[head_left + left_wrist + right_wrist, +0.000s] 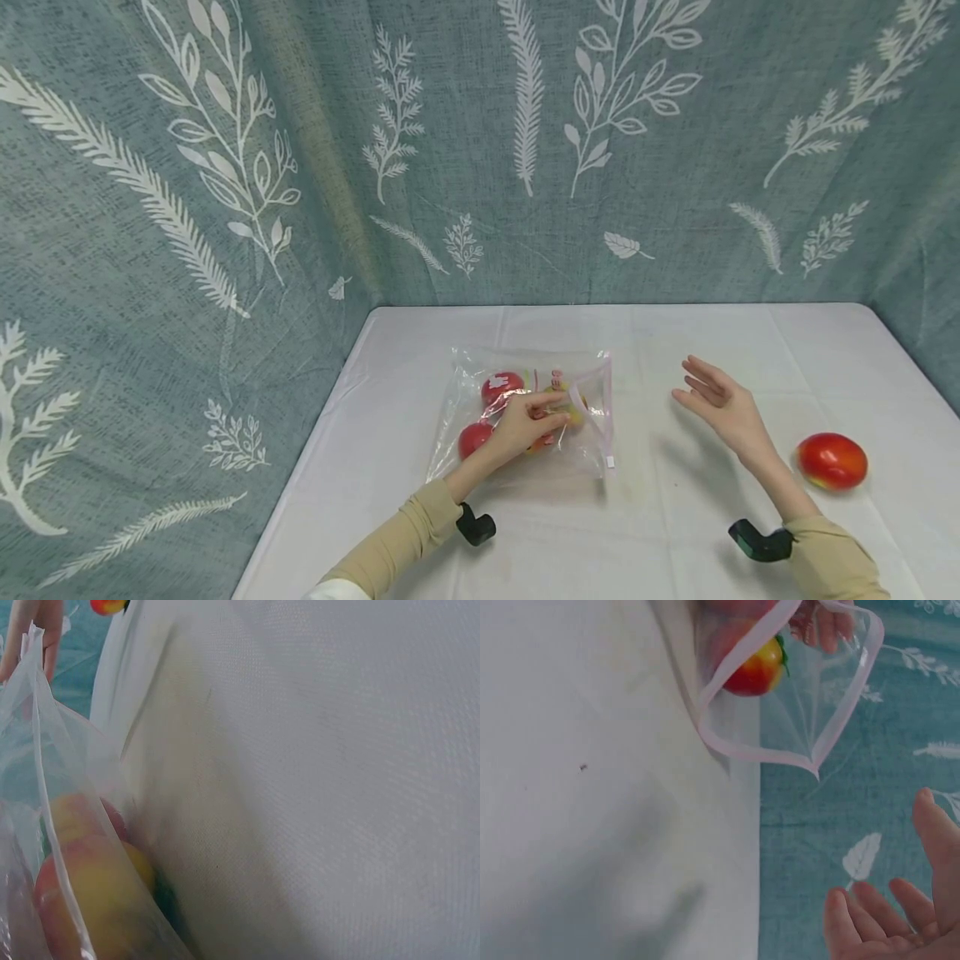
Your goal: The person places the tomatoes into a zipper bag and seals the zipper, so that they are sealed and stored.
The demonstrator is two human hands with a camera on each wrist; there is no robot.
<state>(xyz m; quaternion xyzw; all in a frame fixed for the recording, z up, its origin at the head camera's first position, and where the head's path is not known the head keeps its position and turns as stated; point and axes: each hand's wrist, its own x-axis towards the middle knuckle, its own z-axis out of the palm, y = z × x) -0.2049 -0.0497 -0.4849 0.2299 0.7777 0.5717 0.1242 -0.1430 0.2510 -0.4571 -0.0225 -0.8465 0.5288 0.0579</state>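
A clear plastic zip bag [525, 417] lies on the white tablecloth [675, 533], a little left of the table's middle, with its pink-edged mouth [780, 750] standing open toward the right. Inside the bag there are several red and yellow fruits [501, 387]; one red-yellow fruit [756, 669] sits just behind the opening. The left hand [525, 423] rests on the bag and pinches its upper edge near the mouth with thumb and fingers, holding it lifted. The right hand [718, 403] hovers above the cloth, near the mouth of the bag but apart from it, with fingers straight and spread, grasping nothing. One more red fruit [832, 460] lies alone on the cloth, to the right of the right forearm. Behind the table hangs a blue-grey curtain [225, 167] with white leaf patterns.
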